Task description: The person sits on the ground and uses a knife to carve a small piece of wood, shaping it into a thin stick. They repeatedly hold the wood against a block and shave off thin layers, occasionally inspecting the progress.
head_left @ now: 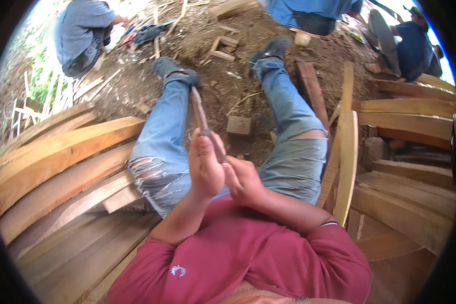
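A long, narrow, rust-brown blade-like tool (pixel 199 111) points away from me between my shins, with a darker section near my hands. I cannot make out its exact kind. My left hand (pixel 206 164) is closed around the dark section, its thumb lying along the top. Close beside it, my right hand (pixel 244 181) grips the near end, where the fingers partly hide the tool. Both hands are held above my lap, in front of my torn blue jeans (pixel 296 157). On the dirt between my legs lies a small wooden block (pixel 239 124).
Stacked planks (pixel 66 157) rise at my left, and more timber (pixel 405 116) is piled at my right. A slim upright board (pixel 346 167) stands by my right knee. Wood scraps (pixel 224 48) litter the ground ahead. Other people sit at far left (pixel 81 35), far middle and far right.
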Action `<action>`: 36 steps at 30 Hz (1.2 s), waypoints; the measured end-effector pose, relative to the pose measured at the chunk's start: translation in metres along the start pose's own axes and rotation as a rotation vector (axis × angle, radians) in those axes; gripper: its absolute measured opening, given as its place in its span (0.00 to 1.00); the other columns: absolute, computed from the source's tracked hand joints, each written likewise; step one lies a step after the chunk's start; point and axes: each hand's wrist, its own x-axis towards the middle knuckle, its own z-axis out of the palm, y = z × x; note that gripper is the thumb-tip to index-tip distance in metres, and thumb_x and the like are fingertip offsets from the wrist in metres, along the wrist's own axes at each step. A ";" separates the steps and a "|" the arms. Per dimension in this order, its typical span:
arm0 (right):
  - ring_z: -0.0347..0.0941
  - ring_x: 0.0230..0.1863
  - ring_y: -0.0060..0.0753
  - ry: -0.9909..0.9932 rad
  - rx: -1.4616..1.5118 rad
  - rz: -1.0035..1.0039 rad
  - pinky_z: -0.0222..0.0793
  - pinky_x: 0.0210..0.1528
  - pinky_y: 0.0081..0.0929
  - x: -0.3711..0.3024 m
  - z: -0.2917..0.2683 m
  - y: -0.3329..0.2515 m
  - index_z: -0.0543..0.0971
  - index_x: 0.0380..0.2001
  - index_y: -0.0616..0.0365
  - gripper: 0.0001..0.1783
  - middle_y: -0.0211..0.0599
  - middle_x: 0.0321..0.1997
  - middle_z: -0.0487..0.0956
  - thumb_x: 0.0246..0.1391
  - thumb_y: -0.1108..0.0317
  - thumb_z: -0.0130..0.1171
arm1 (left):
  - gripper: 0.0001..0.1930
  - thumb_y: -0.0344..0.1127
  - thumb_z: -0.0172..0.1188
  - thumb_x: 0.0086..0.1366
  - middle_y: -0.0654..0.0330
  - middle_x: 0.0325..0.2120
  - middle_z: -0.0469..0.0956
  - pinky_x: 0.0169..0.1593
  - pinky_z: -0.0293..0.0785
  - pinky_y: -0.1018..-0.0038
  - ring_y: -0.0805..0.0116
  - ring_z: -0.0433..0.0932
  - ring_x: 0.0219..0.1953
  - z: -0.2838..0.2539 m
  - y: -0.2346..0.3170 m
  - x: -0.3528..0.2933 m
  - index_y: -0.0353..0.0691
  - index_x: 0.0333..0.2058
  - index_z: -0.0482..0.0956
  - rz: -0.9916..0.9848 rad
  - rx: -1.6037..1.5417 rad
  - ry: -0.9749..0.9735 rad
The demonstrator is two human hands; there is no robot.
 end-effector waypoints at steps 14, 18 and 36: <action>0.73 0.26 0.60 0.001 -0.289 -0.061 0.66 0.28 0.45 0.018 -0.019 -0.020 0.73 0.28 0.62 0.16 0.53 0.23 0.74 0.68 0.63 0.51 | 0.16 0.46 0.39 0.80 0.68 0.28 0.65 0.34 0.61 0.80 0.81 0.62 0.30 -0.010 -0.010 -0.014 0.41 0.40 0.69 -0.069 0.126 -0.109; 0.69 0.23 0.50 -0.084 -0.172 0.008 0.66 0.28 0.40 0.014 -0.015 -0.016 0.74 0.30 0.63 0.17 0.50 0.21 0.72 0.69 0.62 0.51 | 0.14 0.44 0.40 0.79 0.67 0.26 0.64 0.32 0.58 0.80 0.79 0.61 0.27 -0.015 -0.005 0.004 0.43 0.36 0.67 -0.146 -0.167 -0.066; 0.62 0.27 0.17 -0.256 0.393 0.374 0.63 0.30 0.24 0.006 -0.009 0.010 0.74 0.32 0.62 0.23 0.24 0.24 0.69 0.75 0.53 0.44 | 0.19 0.53 0.38 0.79 0.68 0.20 0.61 0.25 0.54 0.78 0.79 0.57 0.20 -0.015 -0.003 0.011 0.45 0.35 0.64 -0.061 -0.026 -0.069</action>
